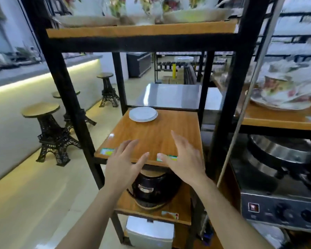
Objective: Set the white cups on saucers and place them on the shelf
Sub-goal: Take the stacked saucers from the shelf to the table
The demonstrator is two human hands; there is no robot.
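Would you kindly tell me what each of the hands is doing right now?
Left hand: open, fingers spread, holding nothing.
Right hand: open, holding nothing, over the brown wooden shelf.

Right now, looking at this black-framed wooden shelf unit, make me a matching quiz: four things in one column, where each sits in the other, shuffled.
Things:
1. stack of white round saucers
2. black round cooker
3. flowered china teaware
4. open bare hands, left and right

Places:
A. top wooden shelf
B. over the front edge of the middle shelf
C. back left of the middle wooden shelf
D. lower wooden shelf, under the middle one

Pairs: 1-C, 2-D, 3-A, 4-B
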